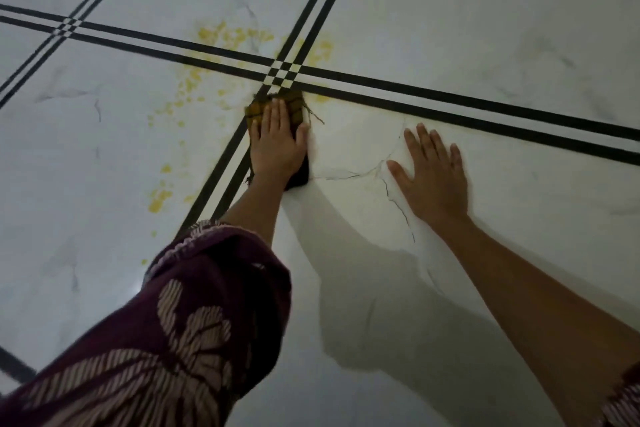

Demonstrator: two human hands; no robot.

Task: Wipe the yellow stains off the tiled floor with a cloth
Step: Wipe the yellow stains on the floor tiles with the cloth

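Pressing entry, floor-cleaning in progress.

- Left hand (277, 142): laid palm-down on the cloth, fingers straight and together, thumb out to the side. It grips nothing; it presses the fabric flat, probably so the whole palm bears on the rub.
- Cloth (296, 107): dark checked rag with frayed threads, its far edge soaked yellow. It lies under the left hand, on the near side of the crossing of the black double lines (450, 100) and touching it.
- Yellow stains (232, 36): blotches and speckles spread beyond the crossing and down the tile to the left of the cloth, with a smaller patch on the far right of the crossing. The tile on the near right looks largely wiped, with only a pale film.
- Right hand (433, 177): flat on the bare tiled floor (502, 10), fingers spread and straight, holding nothing. It sits well apart from the cloth, apparently as a brace for body weight.
- Patterned maroon sleeve (194, 305): covers the left forearm.

Judgement: roughly part-way done; the far and left patches remain.
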